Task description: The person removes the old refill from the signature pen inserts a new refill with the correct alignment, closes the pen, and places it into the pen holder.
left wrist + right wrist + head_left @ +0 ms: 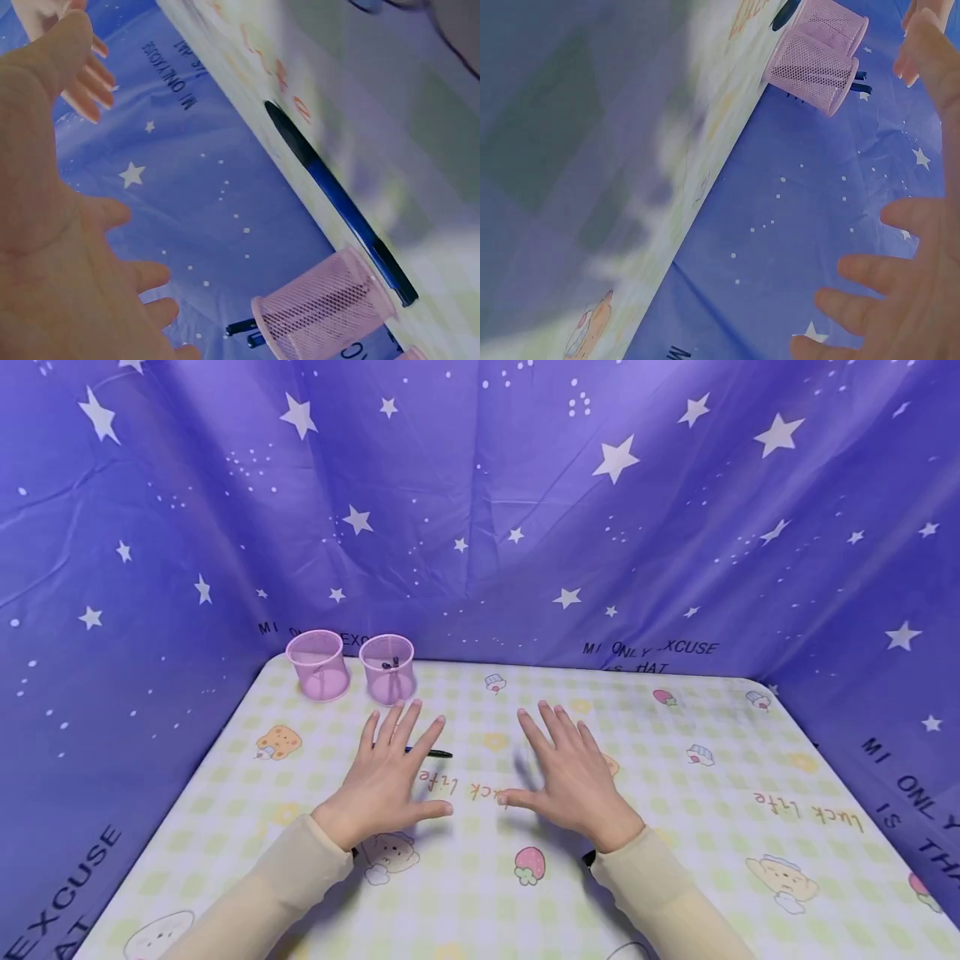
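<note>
My left hand point(382, 789) hovers over the left middle of the table, fingers spread and palm down, holding nothing. Under its fingers lies a pen point(438, 753), partly hidden in the head view. The left wrist view shows the pen point(337, 199) with a blue barrel, dark ends and a clip. To the right, my right hand point(581, 789) is held the same way, fingers straight and nothing in its grasp. Beyond the left fingertips stands a pink mesh pen cup point(388, 687) with two dark pens point(241, 328) poking out. Left of it is another pink mesh cup point(321, 681).
A checked tablecloth point(720, 827) printed with strawberries, cupcakes and lettering covers the table. Purple star-patterned curtains point(480, 527) hang behind it and along both sides. Both cups stand near the back left corner.
</note>
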Demonstrator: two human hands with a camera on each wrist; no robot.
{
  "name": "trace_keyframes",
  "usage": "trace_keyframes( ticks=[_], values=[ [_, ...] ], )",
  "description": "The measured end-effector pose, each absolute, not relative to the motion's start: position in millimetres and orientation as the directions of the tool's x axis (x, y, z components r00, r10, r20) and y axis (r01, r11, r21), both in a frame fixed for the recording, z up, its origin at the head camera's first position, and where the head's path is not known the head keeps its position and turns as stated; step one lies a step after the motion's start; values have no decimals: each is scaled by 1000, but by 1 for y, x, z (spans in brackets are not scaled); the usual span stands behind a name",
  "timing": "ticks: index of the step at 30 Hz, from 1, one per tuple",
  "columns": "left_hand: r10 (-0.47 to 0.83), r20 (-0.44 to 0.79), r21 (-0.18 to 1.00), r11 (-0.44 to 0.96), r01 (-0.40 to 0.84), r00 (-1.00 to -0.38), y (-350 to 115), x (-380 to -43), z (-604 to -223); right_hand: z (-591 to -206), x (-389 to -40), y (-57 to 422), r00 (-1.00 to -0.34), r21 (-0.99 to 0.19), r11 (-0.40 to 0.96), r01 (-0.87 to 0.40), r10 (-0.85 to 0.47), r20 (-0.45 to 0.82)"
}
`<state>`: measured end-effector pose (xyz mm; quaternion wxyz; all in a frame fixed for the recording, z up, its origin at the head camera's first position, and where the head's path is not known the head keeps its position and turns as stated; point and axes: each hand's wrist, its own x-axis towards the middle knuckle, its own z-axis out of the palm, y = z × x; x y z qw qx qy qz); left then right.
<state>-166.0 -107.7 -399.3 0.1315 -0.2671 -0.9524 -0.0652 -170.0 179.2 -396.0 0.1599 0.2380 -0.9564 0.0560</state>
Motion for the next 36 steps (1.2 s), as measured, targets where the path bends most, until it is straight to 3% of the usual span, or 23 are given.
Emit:
trace_keyframes(
  ticks=[11,27,36],
  values=[
    [445,317,155,847,508,-838,-129,-167,-404,-392,-193,167,-851,-98,871,-482,-439,287],
    [384,312,214,863,458,-869,-161,-179,-399,-390,-215,143,-877,-141,875,-464,-431,213],
    [313,332,256,878,404,-890,-185,-188,-394,-394,-227,129,-871,-154,870,-468,-424,247]
  ],
)
